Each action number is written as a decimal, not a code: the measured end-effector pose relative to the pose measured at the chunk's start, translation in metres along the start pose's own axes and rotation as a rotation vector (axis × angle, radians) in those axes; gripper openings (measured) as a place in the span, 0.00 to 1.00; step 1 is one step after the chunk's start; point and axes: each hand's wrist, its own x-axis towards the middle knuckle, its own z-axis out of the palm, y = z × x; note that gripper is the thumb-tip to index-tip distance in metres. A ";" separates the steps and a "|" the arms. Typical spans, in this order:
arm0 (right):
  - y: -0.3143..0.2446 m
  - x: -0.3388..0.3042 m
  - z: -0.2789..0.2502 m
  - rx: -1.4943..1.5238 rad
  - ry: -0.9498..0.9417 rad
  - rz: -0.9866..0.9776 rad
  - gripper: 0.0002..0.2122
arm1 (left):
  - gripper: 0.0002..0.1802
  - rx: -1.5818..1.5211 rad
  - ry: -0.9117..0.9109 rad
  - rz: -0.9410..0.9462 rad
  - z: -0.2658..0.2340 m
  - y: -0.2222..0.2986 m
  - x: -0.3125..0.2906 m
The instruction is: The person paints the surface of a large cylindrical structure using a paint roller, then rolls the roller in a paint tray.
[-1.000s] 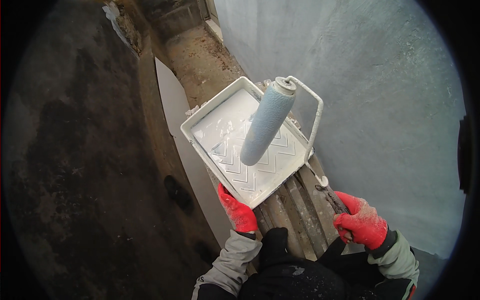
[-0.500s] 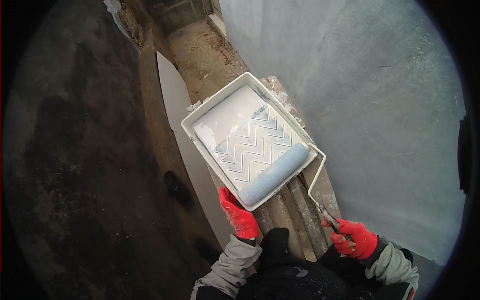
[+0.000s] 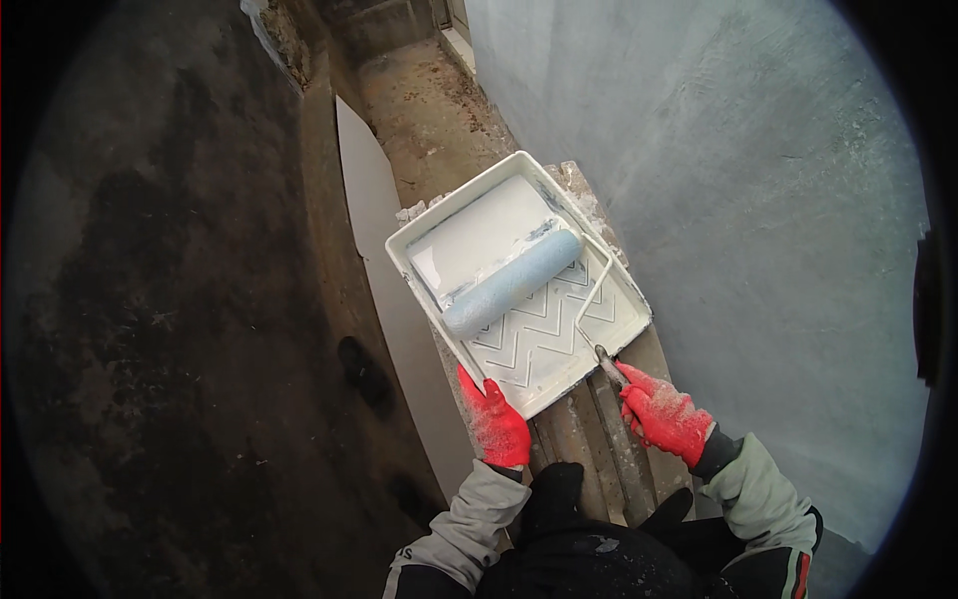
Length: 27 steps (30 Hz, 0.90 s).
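A pale paint tray (image 3: 539,377), with white paint at its far end and zigzag ridges on its sloped floor, rests on a plank bench. A paint roller (image 3: 514,285) with a light-blue sleeve lies across the upper ridges, at the edge of the paint. Its white wire frame bends toward me over the tray's right part. My right hand (image 3: 667,411), in a red glove, is closed around the roller's handle beside the near right corner. At the near left side, my left hand (image 3: 499,429), also red-gloved, grips the tray's edge; some of its fingers are hidden.
The worn plank bench (image 3: 599,439) runs beneath the tray toward my legs. A grey wall (image 3: 738,220) rises close on the right. To the left lie a pale board (image 3: 384,235) and a dark floor (image 3: 190,319) with a dark shoe-like object (image 3: 364,369).
The roller has moved away from me, from the tray's near edge up the ridges to the paint. My right hand has moved forward and left with it. My left hand stays at the tray.
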 end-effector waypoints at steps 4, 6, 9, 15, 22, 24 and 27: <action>-0.012 0.028 0.010 0.021 0.006 -0.063 0.22 | 0.30 -0.110 0.001 -0.075 -0.002 -0.004 0.001; -0.010 0.041 0.013 0.060 0.025 -0.104 0.23 | 0.30 -0.056 0.008 -0.088 0.001 0.005 0.001; -0.011 0.051 0.017 0.056 0.052 -0.110 0.23 | 0.30 -0.028 0.010 -0.101 0.004 0.006 0.001; -0.018 0.071 0.033 0.082 0.041 -0.140 0.23 | 0.31 -0.070 0.015 -0.126 0.002 -0.001 0.004; -0.015 0.099 0.039 0.096 0.074 -0.224 0.23 | 0.31 -0.091 0.009 -0.157 0.004 0.010 0.005; -0.021 0.098 0.044 0.092 0.077 -0.178 0.23 | 0.31 -0.082 0.014 -0.160 0.003 0.007 0.005; -0.023 0.104 0.046 0.108 0.069 -0.198 0.23 | 0.31 -0.068 0.009 -0.159 0.003 0.006 0.004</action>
